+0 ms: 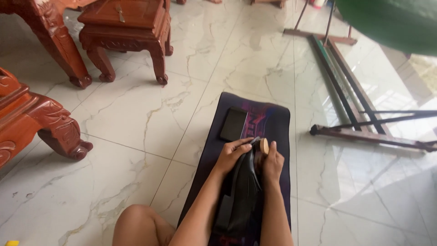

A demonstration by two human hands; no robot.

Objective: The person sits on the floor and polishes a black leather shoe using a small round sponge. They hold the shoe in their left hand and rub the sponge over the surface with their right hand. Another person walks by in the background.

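Observation:
A black leather shoe lies lengthwise on a dark purple mat spread on the floor. My left hand grips the shoe near its toe, fingers over the top. My right hand sits beside it on the shoe's right side, fingers closed around a small round wooden-handled brush pressed against the toe. A black phone lies face up on the mat just beyond my left hand. My bare knee shows at the lower left.
Carved red wooden furniture legs stand at the left and a low carved stool at the top left. A folded dark metal and wood frame lies on the marble tile floor at the right.

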